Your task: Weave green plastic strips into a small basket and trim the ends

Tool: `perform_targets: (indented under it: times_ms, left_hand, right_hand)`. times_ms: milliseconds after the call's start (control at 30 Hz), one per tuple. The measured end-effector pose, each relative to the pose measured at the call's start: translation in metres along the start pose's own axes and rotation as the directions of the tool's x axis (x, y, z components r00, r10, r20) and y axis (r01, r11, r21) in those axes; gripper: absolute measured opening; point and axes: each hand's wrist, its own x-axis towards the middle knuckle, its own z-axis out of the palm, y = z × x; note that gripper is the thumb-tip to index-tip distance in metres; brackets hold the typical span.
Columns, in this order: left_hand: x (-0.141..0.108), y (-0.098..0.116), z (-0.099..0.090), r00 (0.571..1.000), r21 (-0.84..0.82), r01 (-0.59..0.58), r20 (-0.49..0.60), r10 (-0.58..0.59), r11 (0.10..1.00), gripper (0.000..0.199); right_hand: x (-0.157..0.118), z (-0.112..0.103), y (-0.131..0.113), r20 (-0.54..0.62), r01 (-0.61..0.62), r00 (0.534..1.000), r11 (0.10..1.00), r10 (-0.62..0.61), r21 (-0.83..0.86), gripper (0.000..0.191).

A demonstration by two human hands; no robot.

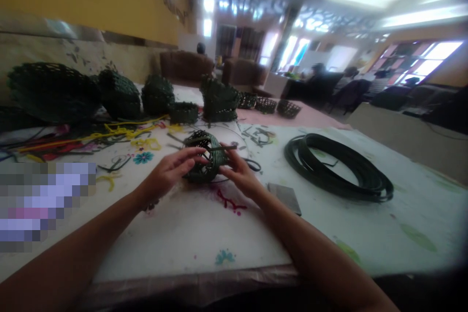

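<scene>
A small dark green woven basket (204, 170) lies tilted on the floral tablecloth between my hands, with a flat strip (223, 148) sticking out of it to the right. My left hand (175, 168) holds the basket's left side, its fingers curved over the opening. On the other side, my right hand (237, 170) grips the woven wall with fingers and thumb. A loop of dark strip (253, 165) shows just beyond my right hand. The fingertips against the weave are partly hidden.
A big coil of dark strip (351, 186) lies at the right, with a flat grey block (285, 198) nearer my right forearm. Finished-looking dark baskets (220, 100) line the back. Yellow strips (120, 131) and offcuts are scattered at the left. People sit far off.
</scene>
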Motion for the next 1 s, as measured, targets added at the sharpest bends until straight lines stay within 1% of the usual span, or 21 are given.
perform_targets:
  times_ms: [67, 167, 300, 367, 433, 500, 667, 833, 900, 1000]
  left_hand:
    - [-0.001, 0.0, 0.002, 0.999, 0.041, -0.031, -0.022, 0.032, 0.999, 0.046]
    - [-0.003, 0.002, 0.003, 0.996, 0.083, -0.074, -0.047, 0.078, 0.994, 0.044]
    - [-0.004, 0.004, 0.003, 0.986, 0.093, -0.095, -0.126, 0.107, 0.991, 0.043]
    - [-0.003, 0.004, 0.001, 0.974, 0.158, -0.145, -0.15, 0.169, 0.977, 0.039]
    - [-0.001, 0.002, -0.001, 0.956, 0.244, -0.223, -0.138, 0.261, 0.944, 0.036]
    - [0.0, 0.001, -0.002, 0.938, 0.322, -0.285, -0.099, 0.332, 0.903, 0.031]
    - [0.001, -0.001, 0.002, 0.917, 0.457, -0.319, -0.071, 0.392, 0.83, 0.021]
    - [0.001, -0.001, 0.007, 0.879, 0.546, -0.365, -0.064, 0.472, 0.754, 0.01]
    - [0.001, -0.002, 0.009, 0.862, 0.565, -0.384, -0.064, 0.503, 0.73, 0.009]
    - [0.001, -0.004, 0.009, 0.843, 0.571, -0.418, -0.047, 0.536, 0.707, 0.013]
  right_hand:
    - [0.0, 0.0, 0.001, 0.006, 0.001, 1.0, 1.0, -0.001, 0.01, 0.073]
    - [0.001, 0.0, 0.001, 0.001, -0.028, 1.0, 1.0, 0.028, 0.009, 0.078]
    - [0.0, 0.001, 0.0, -0.019, -0.048, 0.999, 0.999, 0.049, 0.012, 0.073]
    - [0.0, 0.002, 0.001, -0.042, -0.049, 0.998, 0.999, 0.05, 0.012, 0.071]
    - [0.0, 0.004, 0.002, -0.079, -0.049, 0.996, 0.999, 0.05, 0.017, 0.07]
    - [0.0, 0.005, 0.002, -0.113, -0.048, 0.992, 0.999, 0.05, 0.024, 0.07]
    - [-0.001, 0.009, -0.003, -0.186, -0.037, 0.982, 0.999, 0.04, 0.016, 0.062]
    - [-0.004, 0.014, -0.008, -0.216, -0.049, 0.975, 0.998, 0.056, 0.037, 0.057]
    - [-0.004, 0.016, -0.009, -0.217, -0.06, 0.974, 0.997, 0.07, 0.054, 0.056]
    - [-0.005, 0.017, -0.01, -0.224, -0.078, 0.97, 0.992, 0.098, 0.095, 0.056]
